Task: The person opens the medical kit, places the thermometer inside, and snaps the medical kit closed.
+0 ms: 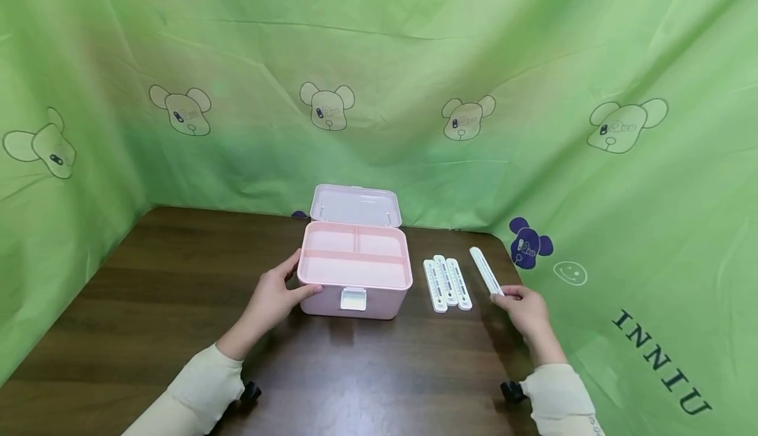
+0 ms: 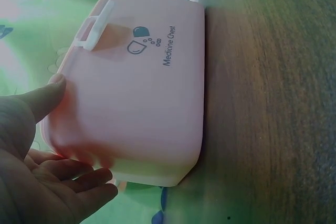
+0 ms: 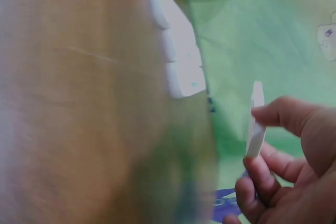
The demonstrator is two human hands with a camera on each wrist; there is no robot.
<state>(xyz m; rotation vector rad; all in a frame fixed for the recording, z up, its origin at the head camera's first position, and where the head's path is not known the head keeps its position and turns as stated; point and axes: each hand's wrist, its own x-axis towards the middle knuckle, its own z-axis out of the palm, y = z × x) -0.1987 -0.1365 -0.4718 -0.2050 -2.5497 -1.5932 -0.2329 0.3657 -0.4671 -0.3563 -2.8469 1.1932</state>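
A pink medicine chest (image 1: 355, 301) stands with its lid (image 1: 355, 206) raised at the back and a divided tray (image 1: 355, 268) at its top. My left hand (image 1: 275, 298) holds its front left corner, thumb on the front face and fingers along the side. In the left wrist view, the front of the chest (image 2: 136, 93) bears the words "Medicine Chest". My right hand (image 1: 524, 311) pinches one end of a slim white thermometer (image 1: 485, 270) between thumb and fingers. Three similar thermometers (image 1: 447, 283) lie side by side between the chest and that hand.
The dark wooden table (image 1: 177, 291) ends at a green cloth backdrop (image 1: 403, 48) printed with bear heads, which hangs behind and along both sides. A white latch (image 1: 353, 299) sits on the chest's front.
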